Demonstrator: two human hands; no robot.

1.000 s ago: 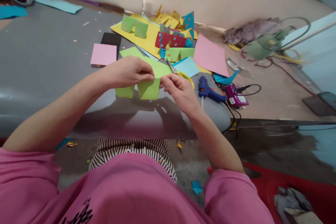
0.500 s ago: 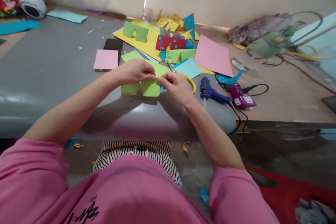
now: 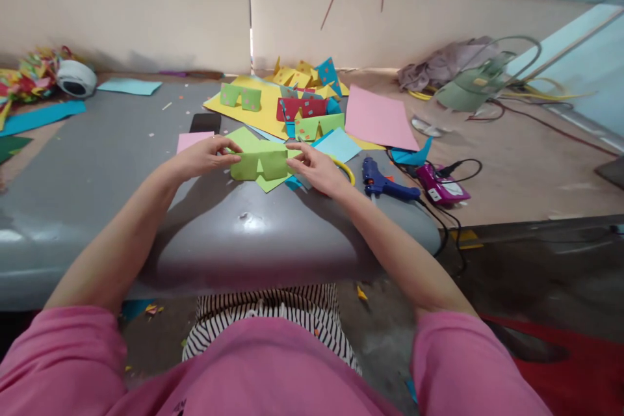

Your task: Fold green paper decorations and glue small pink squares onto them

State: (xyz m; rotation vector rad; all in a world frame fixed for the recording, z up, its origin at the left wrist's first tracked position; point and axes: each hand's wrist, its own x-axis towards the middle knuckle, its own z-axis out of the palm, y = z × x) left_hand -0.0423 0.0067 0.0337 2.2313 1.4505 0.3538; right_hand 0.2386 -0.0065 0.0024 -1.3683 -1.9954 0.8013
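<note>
Green paper glasses (image 3: 244,166), plain and with a small notch at the middle, stand between my two hands over a light green sheet (image 3: 266,186). My left hand (image 3: 207,155) pinches their left end between thumb and fingers. At the right end, my right hand (image 3: 316,168) grips with thumb and forefinger, its other fingers slightly spread. Yellow-handled scissors (image 3: 347,169) lie partly hidden behind my right hand. Just beyond are dotted paper glasses, a green pair (image 3: 327,127) and a red pair (image 3: 301,109). A light blue sheet (image 3: 340,144) lies beside them.
To the right lie a blue glue gun (image 3: 387,182) and a magenta power box (image 3: 441,183) with cords. A pink sheet (image 3: 380,117) rests behind them. A black phone (image 3: 205,123) and a pink paper (image 3: 192,140) are left of centre. The grey table's rounded front edge (image 3: 253,260) faces me.
My hands have moved apart, from pinching close together at one spot to holding opposite ends of the green paper glasses, which now face me spread out. The camera view has tilted up.
</note>
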